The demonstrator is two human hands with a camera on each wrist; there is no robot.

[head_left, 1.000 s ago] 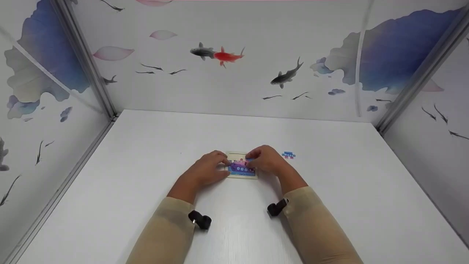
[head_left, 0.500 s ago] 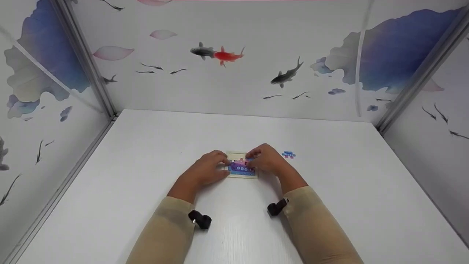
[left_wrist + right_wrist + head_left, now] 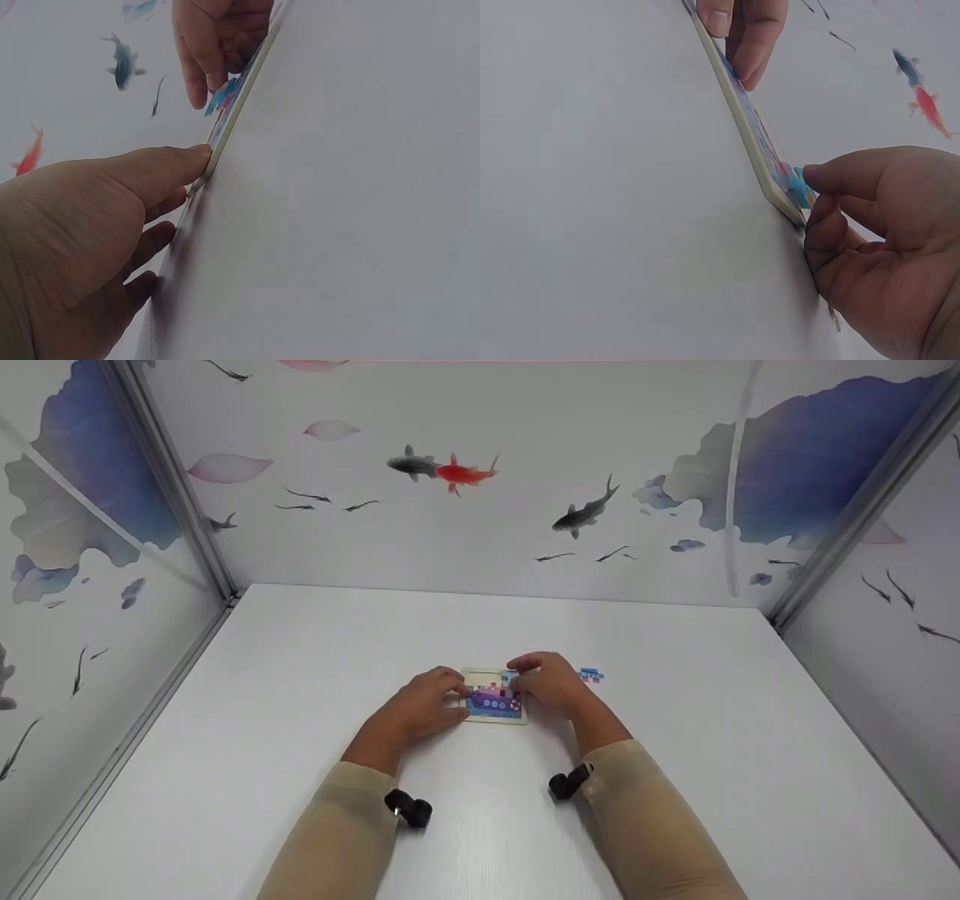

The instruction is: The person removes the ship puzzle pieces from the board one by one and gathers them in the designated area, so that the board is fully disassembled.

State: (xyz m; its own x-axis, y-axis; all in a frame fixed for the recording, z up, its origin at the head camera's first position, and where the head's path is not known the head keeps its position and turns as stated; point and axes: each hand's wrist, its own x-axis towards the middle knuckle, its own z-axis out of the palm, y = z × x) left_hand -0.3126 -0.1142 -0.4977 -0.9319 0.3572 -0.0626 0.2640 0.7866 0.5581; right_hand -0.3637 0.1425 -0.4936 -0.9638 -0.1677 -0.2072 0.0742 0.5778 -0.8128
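A small jigsaw puzzle board (image 3: 495,721) with a pale frame and a purple ship picture lies on the white table. My left hand (image 3: 431,701) holds its left edge; in the left wrist view the thumb (image 3: 176,165) lies along the frame. At the upper right of the board is my right hand (image 3: 551,686). Its thumb and forefinger pinch a blue puzzle piece (image 3: 799,186), which stands tilted up from the board in the right wrist view. More blue and pink puzzle pieces (image 3: 591,675) lie together just right of the right hand, partly hidden by it.
The white table (image 3: 480,825) runs back to a wall (image 3: 315,547) painted with fish and petals. Side walls with metal posts (image 3: 180,480) bound it left and right. A black wrist camera (image 3: 409,810) sits at each sleeve.
My right hand has shifted slightly up and right, and its fingers have spread, uncovering more of the board's right side. The left hand stays in place.
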